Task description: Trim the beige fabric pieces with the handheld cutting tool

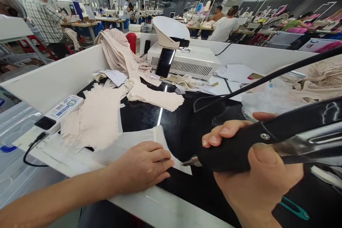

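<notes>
My right hand (263,178) is wrapped round a black handheld tool (227,149) with a metal lever and a narrow metal tip (192,162). That tip points left and meets, or nearly meets, the edge of a sheer white fabric piece (133,139). On the same fabric lies my left hand (144,165), its fingers bent close together and holding the cloth down near the tip; the thumb is hidden. The fabric rests on a glossy black work surface (197,124). Just beyond my left hand spreads a pile of pale pink fabric pieces (98,114).
A white box device (184,60) stands behind, with a phone (165,62) leaning on it. Left are a white power bank (66,107) and long pink fabric strips (117,48). A black cable (256,82) crosses at right. A teal tool (296,208) lies under my right wrist. People work beyond.
</notes>
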The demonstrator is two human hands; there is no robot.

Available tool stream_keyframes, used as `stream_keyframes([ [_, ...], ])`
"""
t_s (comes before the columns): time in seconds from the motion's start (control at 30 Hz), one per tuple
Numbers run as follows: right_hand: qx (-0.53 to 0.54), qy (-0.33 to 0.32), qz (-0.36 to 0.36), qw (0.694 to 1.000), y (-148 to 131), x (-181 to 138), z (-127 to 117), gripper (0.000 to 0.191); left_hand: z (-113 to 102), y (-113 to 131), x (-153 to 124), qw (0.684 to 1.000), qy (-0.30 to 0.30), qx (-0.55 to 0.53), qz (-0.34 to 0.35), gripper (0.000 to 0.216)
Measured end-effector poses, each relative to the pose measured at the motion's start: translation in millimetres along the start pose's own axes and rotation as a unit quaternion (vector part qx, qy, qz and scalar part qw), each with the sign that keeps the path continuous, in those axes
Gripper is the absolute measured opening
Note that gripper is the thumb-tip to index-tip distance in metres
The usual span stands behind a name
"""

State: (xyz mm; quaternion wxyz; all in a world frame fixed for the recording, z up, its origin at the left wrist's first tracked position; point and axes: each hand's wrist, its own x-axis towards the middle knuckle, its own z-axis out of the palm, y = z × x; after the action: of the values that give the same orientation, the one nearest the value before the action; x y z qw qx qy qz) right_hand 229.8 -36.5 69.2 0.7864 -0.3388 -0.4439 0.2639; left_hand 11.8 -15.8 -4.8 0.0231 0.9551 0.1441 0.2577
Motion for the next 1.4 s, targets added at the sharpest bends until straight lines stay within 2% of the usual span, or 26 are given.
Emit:
stream_keyframes([
  [0.33, -0.015, -0.050, 0.028, 0.998, -5, -6, 2, 0.045, -1, -1, -1, 0.999, -0.024, -0.029, -0.016, 0.025],
  [0.57, -0.003, 0.026, 0.014, 1.000, -8, -8, -3, 0.051, 2, -1, -1, 1.000, -0.004, -0.021, -0.006, 0.025],
  [0.67, 0.000, 0.021, 0.011, 1.000, -7, -9, -6, 0.049, 1, -2, -2, 1.000, 0.004, -0.029, -0.007, 0.024],
  [0.87, -0.024, 0.002, -0.014, 1.000, -6, -10, -6, 0.043, 2, -1, -3, 0.999, -0.024, -0.039, -0.022, 0.024],
  [1.0, -0.036, -0.012, -0.009, 0.999, -6, -7, -8, 0.046, -9, -1, -3, 0.995, 0.024, -0.094, -0.036, 0.024],
  [1.1, -0.029, 0.002, -0.018, 0.999, -3, 0, -13, 0.049, -23, -9, -5, 0.991, 0.053, -0.111, -0.060, 0.027],
  [1.27, -0.040, 0.029, -0.030, 0.998, 9, 22, -18, 0.044, -35, -30, -14, 0.996, 0.016, -0.064, -0.061, 0.030],
  [1.4, -0.035, 0.026, -0.047, 0.998, 14, 36, -20, 0.048, -37, -20, -16, 0.994, -0.020, -0.057, -0.091, 0.026],
])
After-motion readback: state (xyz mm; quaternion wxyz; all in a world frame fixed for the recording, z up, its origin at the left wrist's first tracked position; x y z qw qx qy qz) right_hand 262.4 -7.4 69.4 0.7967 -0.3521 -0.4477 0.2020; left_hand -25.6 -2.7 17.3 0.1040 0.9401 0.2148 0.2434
